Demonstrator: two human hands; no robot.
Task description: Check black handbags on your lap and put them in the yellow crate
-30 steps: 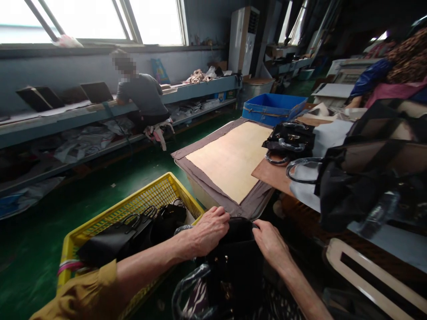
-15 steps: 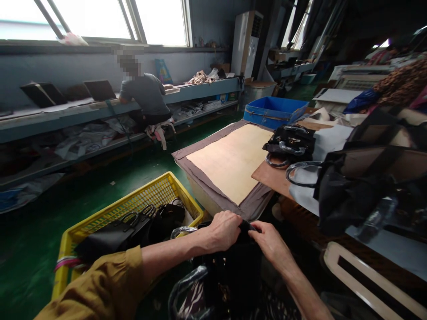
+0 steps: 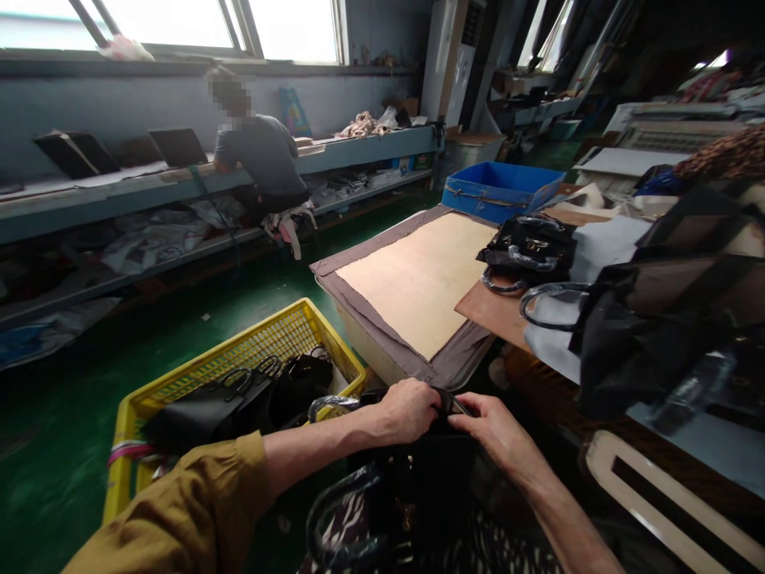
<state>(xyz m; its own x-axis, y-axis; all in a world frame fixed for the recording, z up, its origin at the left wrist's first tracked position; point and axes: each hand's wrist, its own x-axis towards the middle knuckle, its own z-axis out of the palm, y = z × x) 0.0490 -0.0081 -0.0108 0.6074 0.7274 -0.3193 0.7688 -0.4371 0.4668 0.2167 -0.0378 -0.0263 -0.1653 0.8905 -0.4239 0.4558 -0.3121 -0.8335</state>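
Observation:
A black handbag (image 3: 430, 486) stands on my lap at the bottom of the head view. My left hand (image 3: 409, 410) is closed over its top edge on the left. My right hand (image 3: 493, 434) pinches the same top edge on the right, close to the left hand. A plastic-wrapped handle (image 3: 335, 518) loops off the bag's near left side. My left sleeve (image 3: 179, 518) is mustard yellow.
A yellow crate (image 3: 197, 379) with black bags stands on the green floor at my left. Ahead is a board table (image 3: 418, 279) edged in brown cloth, then a blue bin (image 3: 496, 187). Black bags (image 3: 529, 247) pile on the right bench. A person (image 3: 260, 163) sits at the far bench.
My two hands have drawn closer together along the bag's top edge. The view has shifted slightly, with the bag a little lower in frame.

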